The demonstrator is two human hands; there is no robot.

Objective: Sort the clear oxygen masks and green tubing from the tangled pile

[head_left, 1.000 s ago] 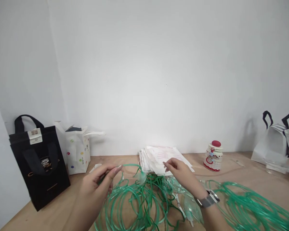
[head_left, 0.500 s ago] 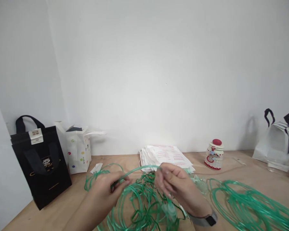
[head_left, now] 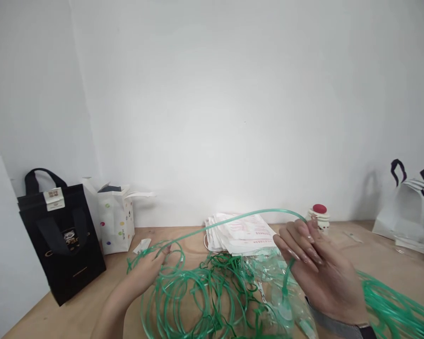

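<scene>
A tangle of green tubing (head_left: 198, 296) lies in coils on the wooden table (head_left: 74, 310). My left hand (head_left: 146, 270) is closed, pinching one strand of it low over the table. That strand rises in a long arc to my right hand (head_left: 318, 273), which is raised with its palm towards me. The fingers are held together and slightly curled, and the tube is hooked over them and drops down past the thumb. Clear plastic mask parts (head_left: 286, 301) lie among the coils under my right hand. Behind them sits a stack of white printed packets (head_left: 243, 233).
A black carrier bag (head_left: 61, 235) and a white dotted bag (head_left: 115, 219) stand at the left by the wall. A small jar with a red top (head_left: 320, 214) shows behind my right fingers. A white bag with black handles (head_left: 406, 207) is at far right, with more green coils (head_left: 392, 306) in front.
My right hand has swung out to the right and up, drawing a long strand of tubing into a high arc. My left hand has slid left and lower, still pinching the tube.
</scene>
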